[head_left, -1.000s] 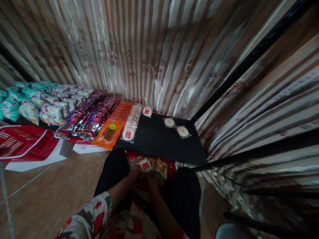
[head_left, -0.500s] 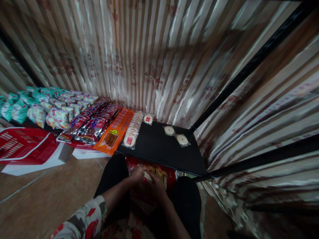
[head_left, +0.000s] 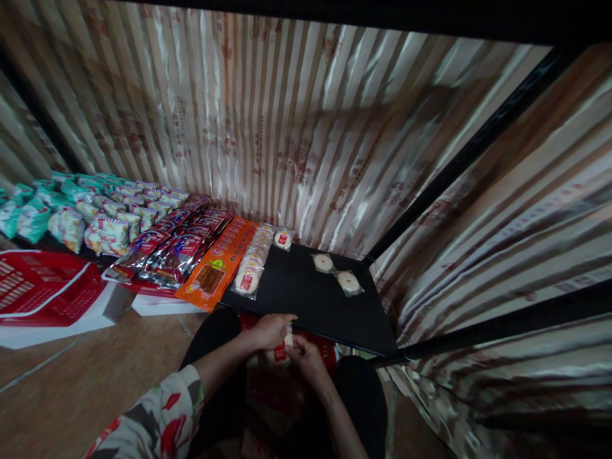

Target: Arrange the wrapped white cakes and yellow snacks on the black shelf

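Note:
Between my knees, in front of the black shelf (head_left: 306, 303), my left hand (head_left: 273, 331) is closed on the upper part of a wrapped round white cake (head_left: 280, 354) with a red label. My right hand (head_left: 308, 358) pinches the right side of the same clear wrapper. Beneath both hands part of a red basket (head_left: 329, 354) shows; its contents are mostly hidden. On the shelf, similar wrapped cakes (head_left: 247, 278) lie overlapping in a row, with a single cake (head_left: 283, 240) at the back. Two more cakes (head_left: 323, 262) lie to the right, label side not showing.
Left of the cakes lie an orange snack packet (head_left: 215, 268), dark red packets (head_left: 184, 245) and several white and green bags (head_left: 106, 234). A red basket with a white handle (head_left: 52, 293) stands at the left. Black posts (head_left: 430, 185) and a striped curtain (head_left: 296, 127) enclose the shelf.
Both hands have risen toward the shelf edge with the wrapped cake, which was lower over the basket. My head view has tilted up, so a dark upper bar now shows.

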`<control>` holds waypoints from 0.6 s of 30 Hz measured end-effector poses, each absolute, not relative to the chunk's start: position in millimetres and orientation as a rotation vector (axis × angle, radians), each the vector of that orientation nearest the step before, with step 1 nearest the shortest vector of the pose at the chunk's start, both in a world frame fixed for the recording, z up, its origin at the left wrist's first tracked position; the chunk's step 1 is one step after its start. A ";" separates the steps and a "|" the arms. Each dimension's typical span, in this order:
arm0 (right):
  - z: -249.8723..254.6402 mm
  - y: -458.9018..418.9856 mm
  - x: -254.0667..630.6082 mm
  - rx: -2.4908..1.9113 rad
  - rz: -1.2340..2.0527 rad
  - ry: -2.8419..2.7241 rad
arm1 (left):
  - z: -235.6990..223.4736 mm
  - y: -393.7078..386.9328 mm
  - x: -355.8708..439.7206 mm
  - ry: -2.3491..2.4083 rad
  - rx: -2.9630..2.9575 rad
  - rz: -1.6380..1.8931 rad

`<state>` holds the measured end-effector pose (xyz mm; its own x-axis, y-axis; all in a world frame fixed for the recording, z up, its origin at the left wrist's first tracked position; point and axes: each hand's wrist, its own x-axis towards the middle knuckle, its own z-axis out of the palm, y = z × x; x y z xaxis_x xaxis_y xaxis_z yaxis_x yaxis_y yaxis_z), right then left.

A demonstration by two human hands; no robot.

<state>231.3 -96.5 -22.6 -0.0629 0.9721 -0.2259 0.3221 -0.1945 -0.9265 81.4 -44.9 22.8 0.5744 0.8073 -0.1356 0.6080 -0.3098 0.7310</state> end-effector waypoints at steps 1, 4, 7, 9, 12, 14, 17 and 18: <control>-19.7 -95.0 231.9 -1.502 1.343 -1.387 | 26.5 -42.1 82.2 1.117 2.059 0.331; -11.7 -88.8 234.0 -1.412 1.451 -1.259 | 35.5 -33.7 85.2 1.122 2.161 0.370; -6.7 -78.0 235.5 -1.386 1.445 -1.117 | 39.8 -27.4 88.8 1.195 2.321 0.495; -4.7 -67.8 235.5 -1.373 1.395 -1.045 | 39.0 -25.4 91.0 1.315 2.395 0.634; -1.6 -50.1 233.0 -1.402 1.325 -0.943 | 30.9 -25.3 93.7 1.483 2.434 0.794; 0.8 -38.0 230.2 -1.433 1.295 -0.881 | 21.6 -25.4 95.3 1.517 2.451 0.848; 1.9 -19.8 226.5 -1.464 1.257 -0.891 | 4.8 -22.7 98.5 1.564 2.447 0.894; 0.9 -13.7 226.1 -1.486 1.229 -0.924 | -0.7 -20.8 99.8 1.593 2.438 0.901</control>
<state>226.1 -13.7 0.9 0.2045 0.9465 -0.2497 -0.0230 -0.2504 -0.9679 99.8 -20.8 -0.7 0.2808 0.8617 0.4227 0.8064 -0.4506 0.3830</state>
